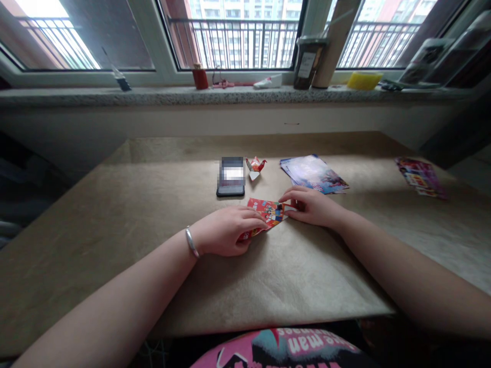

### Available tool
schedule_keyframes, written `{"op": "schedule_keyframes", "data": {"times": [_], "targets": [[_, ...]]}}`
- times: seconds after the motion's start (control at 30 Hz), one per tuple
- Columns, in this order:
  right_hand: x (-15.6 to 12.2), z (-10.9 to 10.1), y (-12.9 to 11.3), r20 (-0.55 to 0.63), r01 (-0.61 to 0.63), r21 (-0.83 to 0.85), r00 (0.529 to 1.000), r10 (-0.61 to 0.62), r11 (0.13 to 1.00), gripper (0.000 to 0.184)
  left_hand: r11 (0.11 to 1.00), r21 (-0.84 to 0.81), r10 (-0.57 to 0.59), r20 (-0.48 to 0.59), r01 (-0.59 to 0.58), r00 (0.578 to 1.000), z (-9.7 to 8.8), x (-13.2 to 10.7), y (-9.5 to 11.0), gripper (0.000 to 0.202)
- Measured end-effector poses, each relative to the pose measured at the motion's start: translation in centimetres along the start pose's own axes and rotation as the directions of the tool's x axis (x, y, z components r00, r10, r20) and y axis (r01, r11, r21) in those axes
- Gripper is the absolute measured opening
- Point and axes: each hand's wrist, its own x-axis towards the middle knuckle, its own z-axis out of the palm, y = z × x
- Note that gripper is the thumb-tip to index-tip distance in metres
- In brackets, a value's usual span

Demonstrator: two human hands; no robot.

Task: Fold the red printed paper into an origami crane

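A red sheet of printed paper with colourful figures lies on the table in front of me, partly covered by my hands. My left hand, with a silver bangle at the wrist, holds down its left part, fingers bent over it and the thumb below. At the paper's right end, a pale folded-looking corner sits between the thumb and fingers of my right hand. Just beyond stands a small red and white folded paper crane. Beside the crane is a phone in a dark case, its screen blurred out.
Several bluish printed sheets lie beyond my right hand. More red and purple printed sheets are at the far right. The brown-covered table meets a wall under a stone windowsill, which bears a red bottle and a dark container.
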Motion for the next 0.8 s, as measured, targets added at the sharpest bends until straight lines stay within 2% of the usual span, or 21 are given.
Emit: {"op": "schedule_keyframes", "data": {"times": [0.27, 0.37, 0.53, 0.6, 0.7, 0.8], "targets": [[-0.2, 0.4, 0.0, 0.051, -0.205, 0.158, 0.979, 0.199, 0.966, 0.035, 0.984, 0.174, 0.03, -0.003, -0.03, 1.0, -1.4, -0.2, 0.0, 0.035], [-0.1, 0.5, -0.2, 0.098, -0.268, 0.206, 0.963, 0.252, 0.941, 0.039, 0.967, 0.253, -0.029, -0.011, 0.031, 1.0, -1.8, -0.5, -0.2, 0.029], [0.0, 0.5, -0.6, -0.006, -0.29, 0.169, 0.956, 0.295, 0.942, 0.035, 0.934, 0.348, -0.071, -0.038, 0.08, 0.997, -1.0, -0.7, -1.0, 0.03], [0.0, 0.3, -0.7, -0.024, -0.239, 0.125, 0.97, 0.244, 0.963, 0.033, 0.917, 0.385, -0.092, -0.06, 0.108, 0.994, -0.4, -0.6, -1.2, 0.028], [0.1, 0.2, -0.8, 0.02, -0.043, 0.031, 0.999, 0.043, 0.999, 0.032, 0.914, 0.383, -0.105, -0.102, 0.137, 0.989, 0.3, -0.2, -1.2, 0.027], [0.3, 0.4, -0.9, 0.041, 0.085, -0.092, 0.996, -0.081, 0.992, 0.023, 0.902, 0.398, -0.121, -0.143, 0.169, 0.982, 1.0, 0.2, -1.1, 0.027]]}}
